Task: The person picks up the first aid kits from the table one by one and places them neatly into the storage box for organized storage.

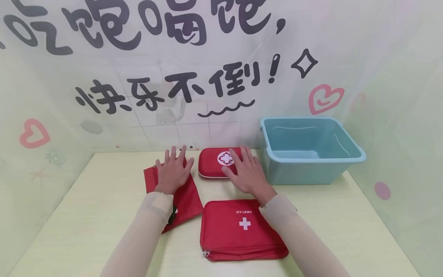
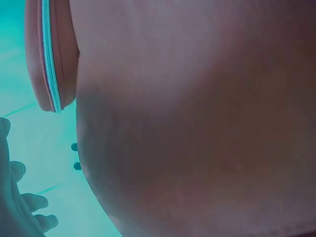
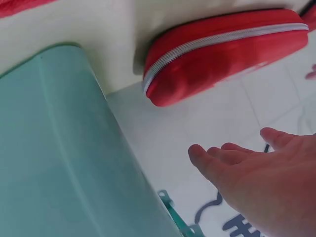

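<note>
3 red bags (image 1: 235, 238) (image 1: 209, 163) (image 1: 188, 201) lie o/s lt-blue bin (image 1: 301, 173)

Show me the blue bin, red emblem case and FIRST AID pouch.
Blue bin (image 1: 304, 173), head view: front wall.
Red emblem case (image 1: 225, 158), head view: round emblem.
FIRST AID pouch (image 1: 245, 223), head view: white cross.

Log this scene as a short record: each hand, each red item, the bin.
left hand: open, fingers spread over the flat red pouch; contact unclear
right hand: open, near the red zipped case, not touching it
flat red pouch: left side, partly hidden by the left arm
red zipped case: back, between pouch and bin; white cross emblem
red FIRST AID bag: front, lettering upside down to the wearer
blue-green bin: back right, upright
</note>
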`<state>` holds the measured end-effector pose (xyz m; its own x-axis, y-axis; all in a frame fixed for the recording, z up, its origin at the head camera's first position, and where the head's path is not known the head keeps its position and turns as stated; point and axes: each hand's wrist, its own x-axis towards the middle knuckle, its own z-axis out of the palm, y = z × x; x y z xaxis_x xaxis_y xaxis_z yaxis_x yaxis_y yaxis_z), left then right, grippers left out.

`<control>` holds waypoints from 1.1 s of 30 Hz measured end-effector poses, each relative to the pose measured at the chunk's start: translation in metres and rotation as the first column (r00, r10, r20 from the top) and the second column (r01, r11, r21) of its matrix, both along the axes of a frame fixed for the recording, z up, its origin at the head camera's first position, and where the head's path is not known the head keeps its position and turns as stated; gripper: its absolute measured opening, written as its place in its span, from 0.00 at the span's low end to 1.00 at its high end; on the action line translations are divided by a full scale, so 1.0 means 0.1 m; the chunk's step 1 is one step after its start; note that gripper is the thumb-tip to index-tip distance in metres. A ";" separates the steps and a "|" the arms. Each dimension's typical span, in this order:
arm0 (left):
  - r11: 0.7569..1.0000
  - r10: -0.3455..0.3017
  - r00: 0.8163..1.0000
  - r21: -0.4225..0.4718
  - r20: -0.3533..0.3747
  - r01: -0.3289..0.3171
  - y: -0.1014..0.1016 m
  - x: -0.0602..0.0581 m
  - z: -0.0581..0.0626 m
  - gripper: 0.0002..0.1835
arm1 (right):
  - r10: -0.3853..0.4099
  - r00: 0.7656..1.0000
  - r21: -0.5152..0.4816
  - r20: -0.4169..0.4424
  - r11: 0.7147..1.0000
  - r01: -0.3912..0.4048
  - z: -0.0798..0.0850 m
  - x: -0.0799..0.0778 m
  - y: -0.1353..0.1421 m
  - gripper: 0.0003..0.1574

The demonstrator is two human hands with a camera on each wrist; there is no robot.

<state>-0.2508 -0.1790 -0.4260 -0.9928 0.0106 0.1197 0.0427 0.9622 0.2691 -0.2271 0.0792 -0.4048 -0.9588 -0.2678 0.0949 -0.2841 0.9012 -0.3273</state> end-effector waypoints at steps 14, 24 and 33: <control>0.995 -0.063 0.992 0.080 0.111 0.054 0.29 -0.05 0.01 0.41 | 0.103 0.980 -0.025 -0.170 0.994 -0.109 0.32 0.36 0.07 0.57; 0.985 -0.102 0.981 0.157 0.166 0.076 0.42 -0.09 -0.01 0.43 | 0.045 0.954 -0.063 -0.296 0.996 -0.067 0.41 0.52 0.34 0.55; 0.978 -0.102 0.978 0.197 0.181 0.065 0.50 -0.13 -0.06 0.45 | -0.037 0.930 -0.163 -0.365 0.986 -0.025 0.40 0.58 0.55 0.50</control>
<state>-0.2641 -0.1285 -0.4316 -0.9940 0.0899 -0.0621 0.0517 0.8880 0.4569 -0.1690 0.1343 -0.3647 -0.8505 -0.2132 0.4809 -0.4063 0.8470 -0.3429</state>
